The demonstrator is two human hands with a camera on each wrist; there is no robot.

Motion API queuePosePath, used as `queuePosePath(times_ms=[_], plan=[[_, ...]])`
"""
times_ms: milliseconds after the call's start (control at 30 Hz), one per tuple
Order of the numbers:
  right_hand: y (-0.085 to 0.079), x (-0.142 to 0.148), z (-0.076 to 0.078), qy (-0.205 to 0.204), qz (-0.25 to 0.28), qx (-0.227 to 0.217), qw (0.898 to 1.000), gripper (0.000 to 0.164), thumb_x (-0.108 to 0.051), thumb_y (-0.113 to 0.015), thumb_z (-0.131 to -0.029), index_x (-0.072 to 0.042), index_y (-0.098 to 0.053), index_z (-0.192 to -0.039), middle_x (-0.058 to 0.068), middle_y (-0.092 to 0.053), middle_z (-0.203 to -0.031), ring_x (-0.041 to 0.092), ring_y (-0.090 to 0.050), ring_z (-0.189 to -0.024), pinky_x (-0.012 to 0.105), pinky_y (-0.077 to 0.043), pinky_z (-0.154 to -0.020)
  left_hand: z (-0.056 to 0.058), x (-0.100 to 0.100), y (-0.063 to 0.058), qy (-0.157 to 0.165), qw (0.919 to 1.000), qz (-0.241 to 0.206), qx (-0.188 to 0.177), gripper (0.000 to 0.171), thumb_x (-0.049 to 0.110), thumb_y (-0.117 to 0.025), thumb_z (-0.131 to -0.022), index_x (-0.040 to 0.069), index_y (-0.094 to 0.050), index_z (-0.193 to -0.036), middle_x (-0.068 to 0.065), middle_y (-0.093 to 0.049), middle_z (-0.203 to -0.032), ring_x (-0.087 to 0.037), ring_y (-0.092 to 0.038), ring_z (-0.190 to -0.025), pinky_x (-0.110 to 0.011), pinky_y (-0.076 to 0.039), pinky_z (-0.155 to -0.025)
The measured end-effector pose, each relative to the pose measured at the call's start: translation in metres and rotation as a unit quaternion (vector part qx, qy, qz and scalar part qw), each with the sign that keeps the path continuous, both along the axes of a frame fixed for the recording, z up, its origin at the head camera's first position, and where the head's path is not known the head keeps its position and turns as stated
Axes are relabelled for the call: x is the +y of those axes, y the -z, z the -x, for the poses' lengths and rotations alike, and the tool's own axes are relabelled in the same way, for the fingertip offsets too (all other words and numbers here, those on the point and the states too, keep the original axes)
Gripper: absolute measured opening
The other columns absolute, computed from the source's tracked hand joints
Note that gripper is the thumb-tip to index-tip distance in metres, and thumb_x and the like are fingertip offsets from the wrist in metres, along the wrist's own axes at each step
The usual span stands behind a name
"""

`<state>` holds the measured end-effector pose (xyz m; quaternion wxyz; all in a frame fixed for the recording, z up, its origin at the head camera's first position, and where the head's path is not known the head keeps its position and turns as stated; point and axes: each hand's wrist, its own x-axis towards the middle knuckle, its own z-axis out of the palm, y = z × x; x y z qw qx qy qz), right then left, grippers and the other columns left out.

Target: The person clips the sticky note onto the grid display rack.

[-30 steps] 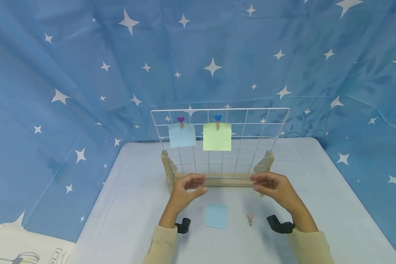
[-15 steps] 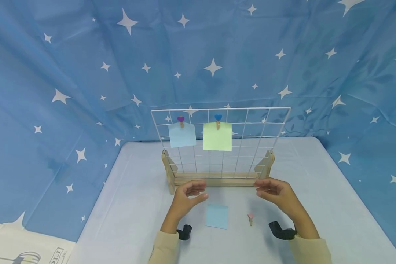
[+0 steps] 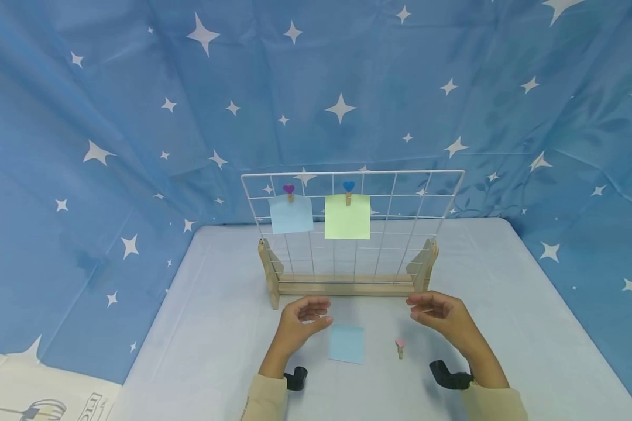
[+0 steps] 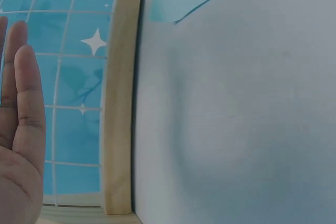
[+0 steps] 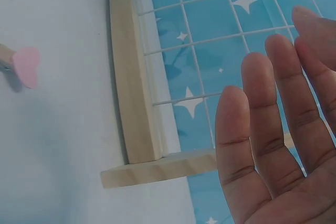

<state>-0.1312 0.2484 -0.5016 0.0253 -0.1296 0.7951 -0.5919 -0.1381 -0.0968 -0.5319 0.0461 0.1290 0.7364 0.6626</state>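
My left hand (image 3: 296,330) hovers over the table in front of the rack's left part, fingers relaxed, holding nothing. To the right, my right hand (image 3: 445,316) is raised likewise, loosely bent and without anything in it. Between them on the table lie a blue sticky note (image 3: 346,344) and a small wooden clothespin with a pink heart (image 3: 399,348). Behind stands a white wire grid (image 3: 390,225) in a wooden base (image 3: 347,288). A purple-heart clothespin (image 3: 289,192) holds a light blue note (image 3: 291,215) on it, and a blue-heart clothespin (image 3: 349,193) a green note (image 3: 347,219).
A blue cloth with white stars (image 3: 316,82) hangs behind and at both sides of the white table (image 3: 205,327). At the lower left is a cream printed cloth (image 3: 42,392). Black camera mounts (image 3: 449,376) sit at both wrists.
Both hands have drawn back from the rack's base toward the person. The notes, clothespins and rack stay where they were.
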Motion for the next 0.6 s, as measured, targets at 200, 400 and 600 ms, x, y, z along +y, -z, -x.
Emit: queuePosePath(times_ms=[200,400,600], plan=[[0.011,0.000,-0.002,0.000,0.016,-0.001,1.000,0.029,-0.003,-0.072,-0.090,0.006,-0.065,-0.117,0.024,-0.068,-0.112,0.011,-0.070,-0.093,0.022,-0.057,-0.079,-0.004,0.000,0.010,-0.001,0.9997,-0.009,-0.023,0.037,0.011,-0.078,-0.087,0.002,-0.066,-0.121,-0.018,-0.066,-0.121,-0.040,-0.062,-0.110,-0.028,-0.053,-0.092],[0.022,-0.001,-0.005,0.014,0.013,-0.019,1.000,0.029,-0.004,-0.073,-0.089,0.005,-0.066,-0.115,0.019,-0.070,-0.112,0.013,-0.068,-0.093,0.022,-0.057,-0.079,-0.006,0.001,0.018,-0.005,0.9990,-0.005,-0.044,0.039,0.012,-0.078,-0.086,0.002,-0.066,-0.121,-0.015,-0.067,-0.121,-0.039,-0.062,-0.111,-0.026,-0.052,-0.092],[0.032,-0.001,-0.008,0.027,-0.007,-0.051,0.998,0.029,-0.008,-0.075,-0.088,0.002,-0.068,-0.114,0.015,-0.071,-0.110,0.011,-0.066,-0.092,0.023,-0.056,-0.079,-0.007,0.004,0.023,-0.011,0.9980,-0.007,-0.062,0.044,0.013,-0.078,-0.086,-0.003,-0.064,-0.124,-0.018,-0.065,-0.124,-0.035,-0.064,-0.110,-0.024,-0.053,-0.091]])
